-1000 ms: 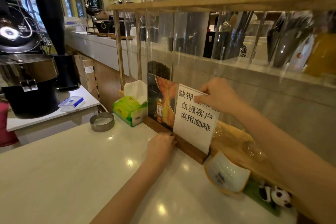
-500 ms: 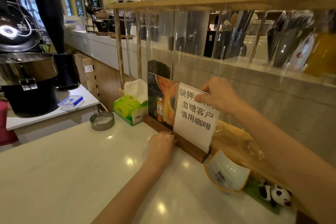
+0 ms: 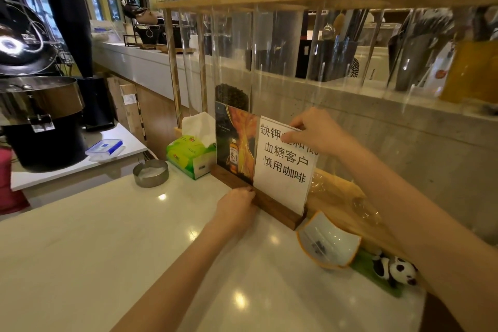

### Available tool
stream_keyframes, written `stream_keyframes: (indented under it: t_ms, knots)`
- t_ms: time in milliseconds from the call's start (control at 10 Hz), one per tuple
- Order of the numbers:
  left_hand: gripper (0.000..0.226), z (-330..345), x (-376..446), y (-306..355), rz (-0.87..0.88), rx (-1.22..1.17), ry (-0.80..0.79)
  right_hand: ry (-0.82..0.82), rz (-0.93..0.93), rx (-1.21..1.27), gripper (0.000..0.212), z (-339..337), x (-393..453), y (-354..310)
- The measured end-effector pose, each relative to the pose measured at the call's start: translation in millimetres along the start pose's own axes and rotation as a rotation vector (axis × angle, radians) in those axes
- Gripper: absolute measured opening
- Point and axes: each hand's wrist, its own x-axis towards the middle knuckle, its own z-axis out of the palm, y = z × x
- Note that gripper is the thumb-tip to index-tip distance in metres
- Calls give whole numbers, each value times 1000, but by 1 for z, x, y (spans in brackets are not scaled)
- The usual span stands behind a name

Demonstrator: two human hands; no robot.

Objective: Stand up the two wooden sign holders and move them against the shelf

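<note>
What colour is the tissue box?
The tissue box is bright green, white on its end; the head view shows it.

Dark brown wooden base (image 3: 280,209); white sign (image 3: 283,170) with black characters, beside a dark poster (image 3: 234,140) with orange flames. Green-and-white tissue box (image 3: 188,155). Black-and-white panda (image 3: 396,269); white dish (image 3: 327,244) rimmed orange; pale glossy counter (image 3: 107,250).

Left hand (image 3: 237,203) curled low, knuckles forward; right hand (image 3: 314,131) raised, fingers (image 3: 292,138) pinched.

Both sign holders (image 3: 258,197) upright, seemingly against shelf (image 3: 296,0).
</note>
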Motion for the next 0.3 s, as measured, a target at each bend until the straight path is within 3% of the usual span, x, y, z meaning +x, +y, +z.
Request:
stream_keyframes:
  t_ms: [100,200,300]
  knots:
    - [48,-11,-12,-2,-40,-172,-102,-38,37,-9,35,2,-1,1]
    - [47,-36,-32,-4,-105,-221,-86,39,57,23,46,8,-9,-6]
    - [34,-62,-52,-10,-114,-313,5,355,-99,116,42,18,-24,-21]
